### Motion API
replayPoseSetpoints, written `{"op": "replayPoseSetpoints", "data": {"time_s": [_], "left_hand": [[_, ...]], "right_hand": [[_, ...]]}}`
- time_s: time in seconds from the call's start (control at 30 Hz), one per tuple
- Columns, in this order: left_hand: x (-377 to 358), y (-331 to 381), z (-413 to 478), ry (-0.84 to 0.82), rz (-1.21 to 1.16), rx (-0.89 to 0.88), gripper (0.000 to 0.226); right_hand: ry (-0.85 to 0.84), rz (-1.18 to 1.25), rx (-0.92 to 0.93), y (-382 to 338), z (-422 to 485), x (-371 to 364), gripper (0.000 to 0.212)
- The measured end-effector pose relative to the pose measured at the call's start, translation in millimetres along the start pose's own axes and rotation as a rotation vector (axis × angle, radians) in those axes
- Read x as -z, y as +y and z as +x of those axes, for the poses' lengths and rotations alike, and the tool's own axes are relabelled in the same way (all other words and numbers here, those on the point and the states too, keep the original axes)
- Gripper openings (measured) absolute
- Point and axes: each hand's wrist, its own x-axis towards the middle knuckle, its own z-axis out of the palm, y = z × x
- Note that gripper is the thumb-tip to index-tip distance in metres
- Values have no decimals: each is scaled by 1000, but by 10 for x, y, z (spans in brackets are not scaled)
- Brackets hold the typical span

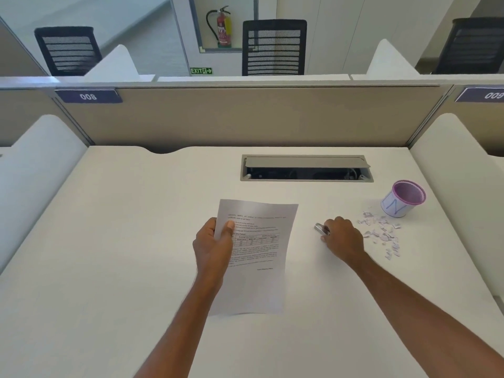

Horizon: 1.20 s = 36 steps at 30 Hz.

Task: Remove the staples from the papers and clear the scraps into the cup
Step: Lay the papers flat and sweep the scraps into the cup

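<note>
The left hand pinches the printed papers at their left edge, thumb on top, lifting them above the white desk. The right hand rests on the desk just beside them, fingers curled round a small silvery tool. Paper scraps lie scattered right of that hand, beside the purple mesh cup, which stands upright.

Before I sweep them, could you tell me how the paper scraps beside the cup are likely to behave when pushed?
The scraps are tiny, thin and loose, so they probably weigh almost nothing and would scatter rather than slide together. The cup stands upright beside them, so they likely need lifting over its rim.
</note>
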Motion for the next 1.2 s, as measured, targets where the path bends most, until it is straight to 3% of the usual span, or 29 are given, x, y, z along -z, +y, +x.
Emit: {"op": "replayPoseSetpoints", "data": {"time_s": [0.07,0.13,0.27,0.33,0.43,0.6,0.7,1.0,1.2], "left_hand": [[6,-6,0,-15,-9,8,19],[18,-1,-7,-25,-7,7,18],[51,24,-30,-51,5,-16,20],[63,38,-52,-72,20,-20,23],[62,60,-99,-103,37,-24,27],[34,123,-216,-116,108,-92,28],[13,138,-281,-137,158,-155,26],[-2,235,-438,-151,238,-254,22],[-6,240,-442,-130,214,-275,35]], "right_hand": [[-5,45,-23,19,0,0,17],[-13,268,-89,19,-5,59,11],[-106,1285,-355,-57,-110,509,5],[-149,1589,-341,-87,-193,808,13],[-197,1784,-203,-211,-360,1258,17],[-306,1881,125,-638,-653,1829,30],[-298,1783,246,-842,-722,1981,41],[-301,1482,349,-1130,-797,2003,35],[-271,1387,365,-1227,-904,2002,30]]}}
